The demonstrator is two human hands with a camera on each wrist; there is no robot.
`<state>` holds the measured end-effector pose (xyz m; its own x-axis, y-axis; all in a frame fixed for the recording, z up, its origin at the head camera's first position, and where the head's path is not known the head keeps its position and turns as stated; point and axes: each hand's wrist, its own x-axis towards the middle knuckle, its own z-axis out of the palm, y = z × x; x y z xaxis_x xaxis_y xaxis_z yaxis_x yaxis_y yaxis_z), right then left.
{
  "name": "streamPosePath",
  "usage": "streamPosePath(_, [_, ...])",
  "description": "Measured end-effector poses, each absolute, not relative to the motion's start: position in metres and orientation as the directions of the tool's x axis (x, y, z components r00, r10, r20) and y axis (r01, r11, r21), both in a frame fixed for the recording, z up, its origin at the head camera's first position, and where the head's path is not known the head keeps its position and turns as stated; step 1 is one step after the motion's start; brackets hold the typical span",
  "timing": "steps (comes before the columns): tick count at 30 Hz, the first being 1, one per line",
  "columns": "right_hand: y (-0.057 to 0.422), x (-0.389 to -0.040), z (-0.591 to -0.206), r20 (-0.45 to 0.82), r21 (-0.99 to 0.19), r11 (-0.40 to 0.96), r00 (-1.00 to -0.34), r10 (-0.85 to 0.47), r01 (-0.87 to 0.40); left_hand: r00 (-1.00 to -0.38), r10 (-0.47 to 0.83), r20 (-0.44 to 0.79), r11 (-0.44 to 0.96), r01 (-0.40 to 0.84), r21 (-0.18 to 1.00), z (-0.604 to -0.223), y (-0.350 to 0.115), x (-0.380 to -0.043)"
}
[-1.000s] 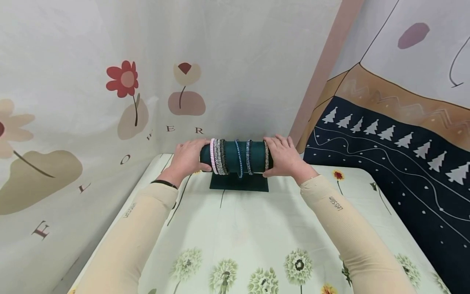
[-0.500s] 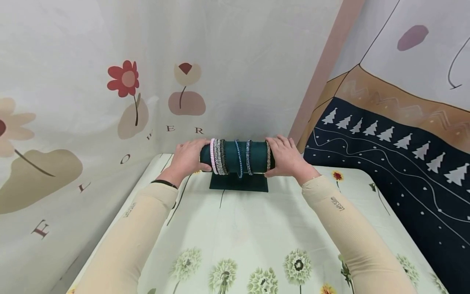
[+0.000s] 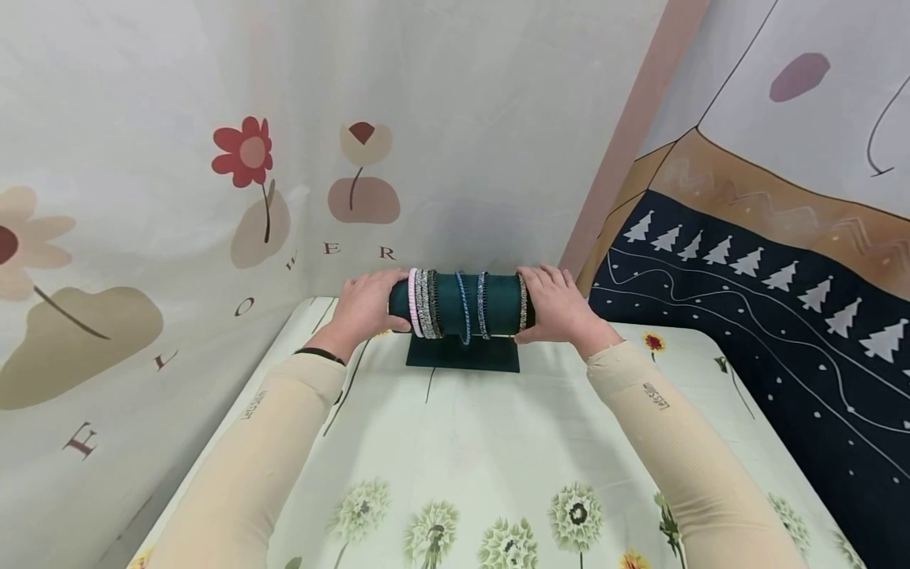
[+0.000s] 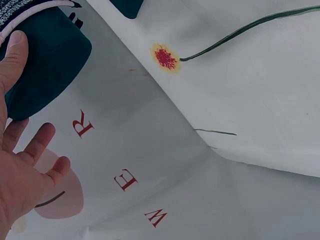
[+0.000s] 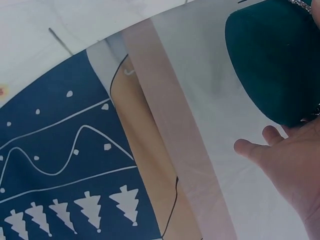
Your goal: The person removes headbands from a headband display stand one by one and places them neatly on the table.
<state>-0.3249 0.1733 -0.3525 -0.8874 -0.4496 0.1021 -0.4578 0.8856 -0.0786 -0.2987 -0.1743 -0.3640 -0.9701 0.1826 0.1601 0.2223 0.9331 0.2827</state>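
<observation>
A dark green bracelet stand (image 3: pixel 501 308), a padded horizontal roll on a flat base (image 3: pixel 462 354), stands on the table. My left hand (image 3: pixel 366 307) grips the roll's left end, thumb in front and other fingers over the top. In the left wrist view its thumb (image 4: pixel 14 55) presses the green cloth beside a pink bracelet. Around the roll sit the pink bracelet (image 3: pixel 412 304), silver and dark ones next to it, and two blue ones nearer the middle. At the right end my right hand (image 3: pixel 558 310) holds a brownish beaded bracelet (image 3: pixel 523 303) between thumb and fingers.
A pale cloth with printed flowers covers the table (image 3: pixel 462 442). Close behind hangs a light curtain (image 3: pixel 462 158) with flower prints. On the right a dark blue printed cloth (image 3: pixel 746 316) drops past the table's edge.
My right hand has slid slightly to the right, and the brownish beaded bracelet has shifted with it toward the roll's end. The left hand keeps its place.
</observation>
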Motion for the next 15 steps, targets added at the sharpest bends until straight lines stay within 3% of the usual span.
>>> streamPosePath(15, [0.1772,-0.3248,-0.3537,0.104,-0.073,0.891,-0.892,-0.44,-0.448,-0.971,0.18,0.16,0.934,0.22,0.281,-0.3644,-0.1738,-0.2987])
